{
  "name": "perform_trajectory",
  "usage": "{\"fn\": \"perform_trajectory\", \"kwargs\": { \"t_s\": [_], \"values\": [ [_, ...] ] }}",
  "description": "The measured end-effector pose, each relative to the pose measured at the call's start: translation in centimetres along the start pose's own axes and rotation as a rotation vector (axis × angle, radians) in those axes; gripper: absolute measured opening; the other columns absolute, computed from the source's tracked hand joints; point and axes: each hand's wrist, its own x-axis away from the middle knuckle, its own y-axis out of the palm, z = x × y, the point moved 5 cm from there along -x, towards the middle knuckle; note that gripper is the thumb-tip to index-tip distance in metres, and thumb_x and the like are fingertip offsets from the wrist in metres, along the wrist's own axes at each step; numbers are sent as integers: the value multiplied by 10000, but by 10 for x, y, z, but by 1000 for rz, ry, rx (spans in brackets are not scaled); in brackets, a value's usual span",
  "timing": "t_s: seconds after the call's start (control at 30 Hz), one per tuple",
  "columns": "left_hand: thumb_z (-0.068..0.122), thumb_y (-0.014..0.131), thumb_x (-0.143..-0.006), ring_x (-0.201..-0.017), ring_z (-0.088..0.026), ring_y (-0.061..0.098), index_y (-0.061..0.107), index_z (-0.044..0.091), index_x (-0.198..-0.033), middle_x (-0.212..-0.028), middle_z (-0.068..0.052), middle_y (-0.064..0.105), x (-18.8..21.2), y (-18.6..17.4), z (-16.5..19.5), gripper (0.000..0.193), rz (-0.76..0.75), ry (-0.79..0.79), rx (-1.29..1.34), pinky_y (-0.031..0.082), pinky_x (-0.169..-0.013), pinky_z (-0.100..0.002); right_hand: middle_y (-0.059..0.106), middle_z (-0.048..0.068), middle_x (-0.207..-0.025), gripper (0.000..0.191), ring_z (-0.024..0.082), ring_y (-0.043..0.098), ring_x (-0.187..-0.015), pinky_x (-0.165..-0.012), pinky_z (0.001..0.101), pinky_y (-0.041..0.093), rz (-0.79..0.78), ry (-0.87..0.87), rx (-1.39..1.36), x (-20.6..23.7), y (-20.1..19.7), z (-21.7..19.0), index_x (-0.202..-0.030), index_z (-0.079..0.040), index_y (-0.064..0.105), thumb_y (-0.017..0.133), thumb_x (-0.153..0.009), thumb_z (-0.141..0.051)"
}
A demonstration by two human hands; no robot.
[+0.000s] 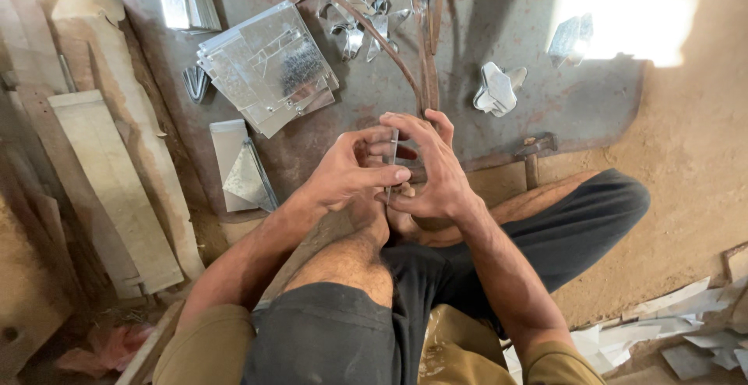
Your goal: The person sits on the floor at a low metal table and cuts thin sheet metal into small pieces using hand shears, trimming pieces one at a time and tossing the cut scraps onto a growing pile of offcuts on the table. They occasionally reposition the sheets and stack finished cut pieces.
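Note:
Both hands meet above my bare foot at the middle of the head view. My left hand and my right hand pinch a thin, narrow strip of sheet metal seen edge-on and held upright between the fingertips. Fingers of both hands curl around its edges. The lower end of the strip is hidden behind my thumbs. My legs in dark shorts are folded under the hands.
A stack of cut metal sheets lies on the flat steel plate ahead, with shiny offcuts and a folded piece. A hammer rests right of my hands. Wooden boards lie left; metal scraps lie lower right.

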Motion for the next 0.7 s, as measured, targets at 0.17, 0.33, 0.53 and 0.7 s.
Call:
{"fn": "perform_trajectory", "kwargs": {
  "t_s": [0.17,0.33,0.53,0.7],
  "values": [
    [109,837,-826,-1061,-210,685,477,-45,-1466,-1255,-174,657,-6,-1,-6,750,-72,19,-57,594,-883,-360,630,110,-1391,934,269,624,-1334,-1255,495,268,133,-55,17,-2,-8,-1,-1425,-73,465,917,-645,-317],
    [218,878,-767,-1230,-187,617,197,71,-1591,-1333,-117,588,-18,16,-4,1079,-167,117,-120,521,-1058,-372,639,130,-1356,978,291,643,-1297,-1236,515,268,156,-128,8,-11,-22,-2,-1402,-58,465,933,-593,-344],
    [178,867,-790,-1137,-195,648,252,65,-1572,-1178,-94,607,-28,30,3,1001,-43,137,-124,549,-1014,-373,635,132,-1347,1011,279,656,-1249,-1233,513,281,170,-139,16,-25,-29,0,-1410,-88,427,901,-538,-279],
    [252,911,-770,-1110,-235,693,318,58,-1546,-1200,-121,664,-34,18,39,996,48,244,-558,562,-1008,-415,454,158,-1546,1056,315,519,-1429,-1242,500,309,317,-174,34,-11,-22,18,-1537,-72,272,937,-735,-243]
  ]
}}
